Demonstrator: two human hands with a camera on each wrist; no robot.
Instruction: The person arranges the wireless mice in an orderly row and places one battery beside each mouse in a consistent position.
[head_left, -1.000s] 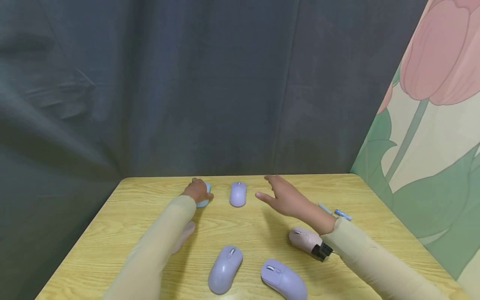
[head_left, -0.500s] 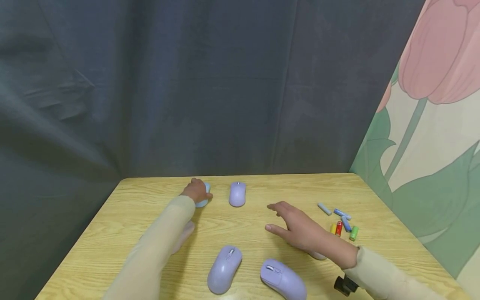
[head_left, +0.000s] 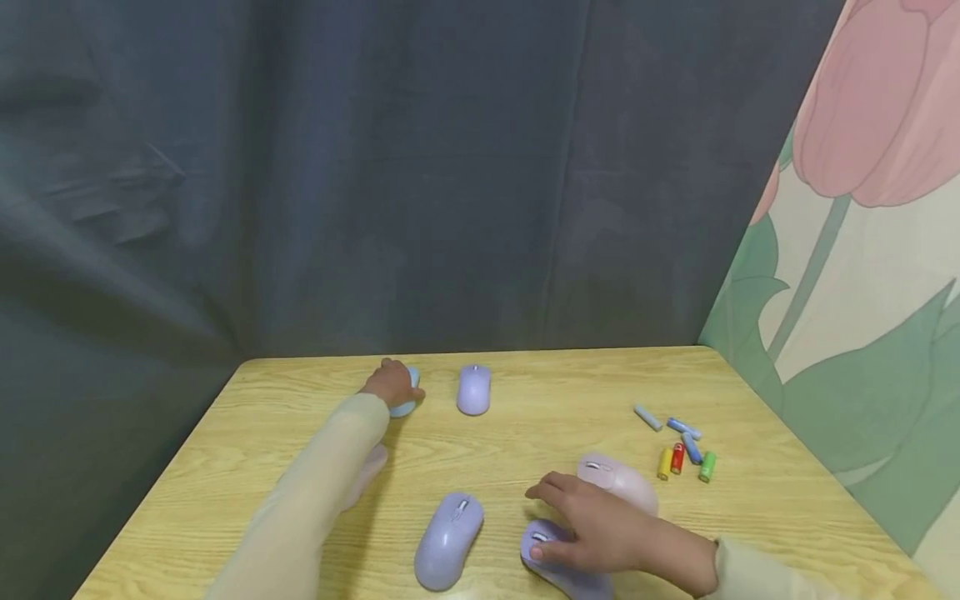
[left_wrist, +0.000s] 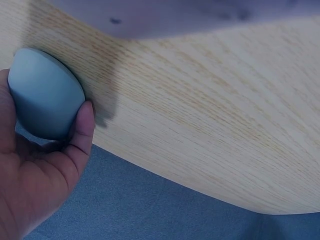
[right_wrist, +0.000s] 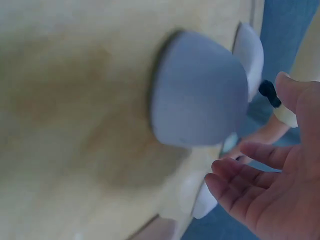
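Two smooth lavender computer mice lie nearest: the left mouse [head_left: 448, 542] by itself, the right mouse [head_left: 573, 582] under the right hand [head_left: 600, 525], which holds nothing, its fingers wide, maybe to suit the rounded back. Beyond is a pale pink rounded mouse [head_left: 626, 485], then small colourful battery-like cylinders [head_left: 677, 459]. Farthest, the left hand [left_wrist: 45, 180] grips a matte light-blue rounded mouse [left_wrist: 45, 95] by its sides, probably for steadiness. Compared with half a second ago, the right hand is nearer the person, uncovering most of the pink mouse.
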